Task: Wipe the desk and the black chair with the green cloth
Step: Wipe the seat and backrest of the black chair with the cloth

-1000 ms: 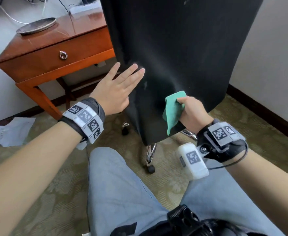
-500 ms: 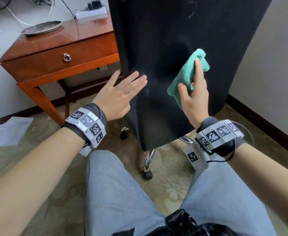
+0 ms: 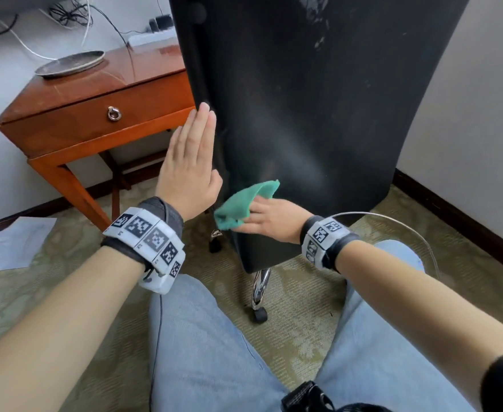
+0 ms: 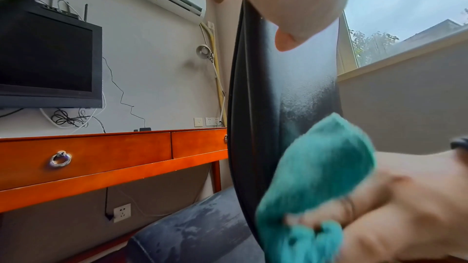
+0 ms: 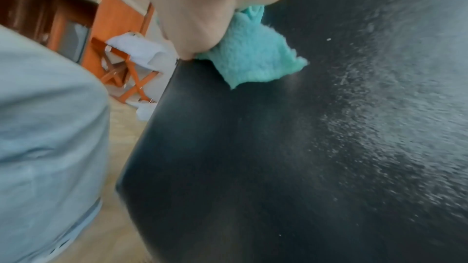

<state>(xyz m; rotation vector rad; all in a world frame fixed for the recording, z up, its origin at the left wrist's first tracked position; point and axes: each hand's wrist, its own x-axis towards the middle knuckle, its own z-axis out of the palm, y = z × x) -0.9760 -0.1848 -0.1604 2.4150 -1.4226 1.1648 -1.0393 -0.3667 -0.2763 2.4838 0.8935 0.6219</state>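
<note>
Head view, from the left: one wooden desk with one ring pull showing on its drawer and one dark plate on top. Next, the left hand, fingers straight and together, against the black chair edge. One green cloth, fluffy and bunched, is gripped by the right hand low on the scuffed chair back. Wrist bands carry square black-and-white markers; no readable writing.
</note>
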